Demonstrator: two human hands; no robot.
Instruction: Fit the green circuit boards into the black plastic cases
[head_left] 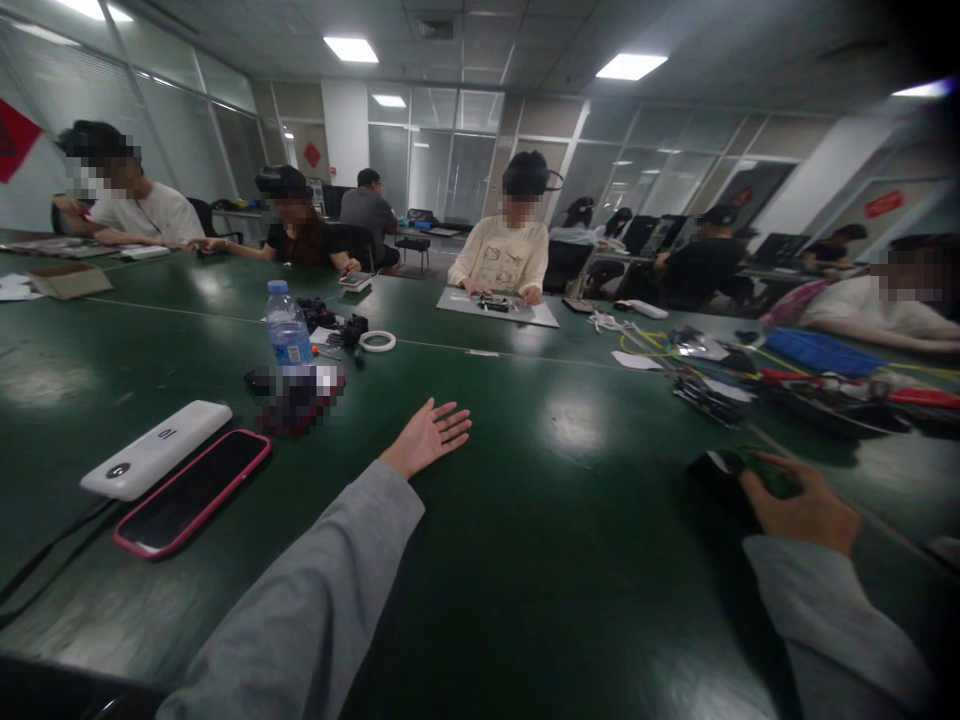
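Observation:
My left hand (433, 438) rests palm up on the green tabletop (525, 560), its fingers stretched out and holding nothing. Over at the right, my right hand (806, 505) is wrapped round a dark green and black object (772, 472) at the table surface; its exact kind is hard to make out. Left of my left hand lie a phone in a pink case (193, 495), screen dark, and a white power bank (156, 450) with a black cable. Behind them a water bottle (287, 330) stands upright near a roll of white tape (377, 341).
Cables and small parts (709, 395) lie in a heap at the right, beside a blue tray (823, 352). Across the table a person (499, 255) works over a grey board (536, 314). A cardboard box (69, 281) sits at the far left, where other people are seated.

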